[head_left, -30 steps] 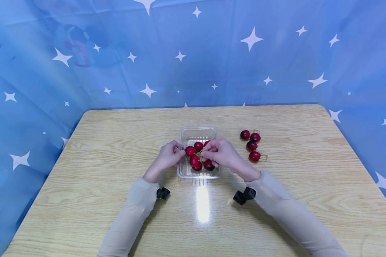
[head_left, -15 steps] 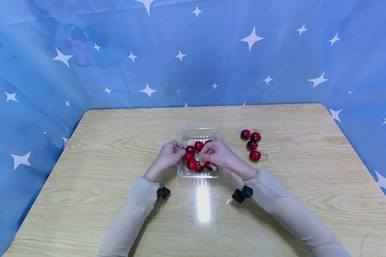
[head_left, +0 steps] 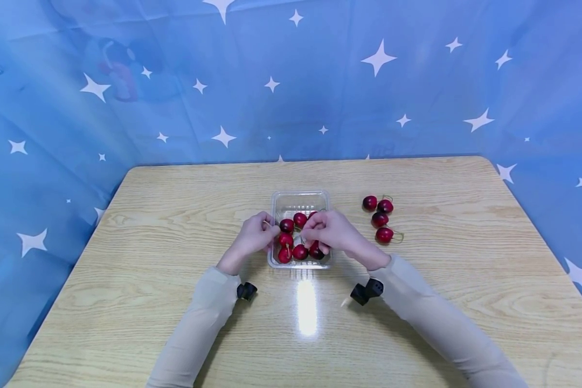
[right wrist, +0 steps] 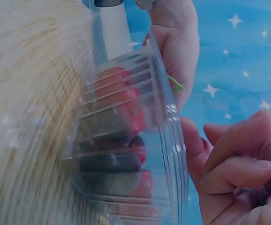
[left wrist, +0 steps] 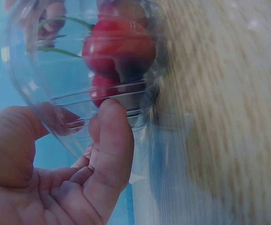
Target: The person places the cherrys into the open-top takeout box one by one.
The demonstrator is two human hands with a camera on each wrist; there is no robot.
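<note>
**Cherries into tray: partway**

Since a second ago, cherries in the clear tray (head_left: 298, 200) have rolled toward its near end; both hands barely shift. My left hand (head_left: 254, 237) pinches the tray's left rim, thumb inside, fingers outside. My right hand (head_left: 332, 231) hovers over the tray's right side, fingers curled; whether it holds a stem, I cannot tell. About seven cherries (head_left: 292, 240) sit inside. Four loose cherries (head_left: 379, 219) lie on the table (head_left: 174, 215), well right of the tray, left to do.
</note>
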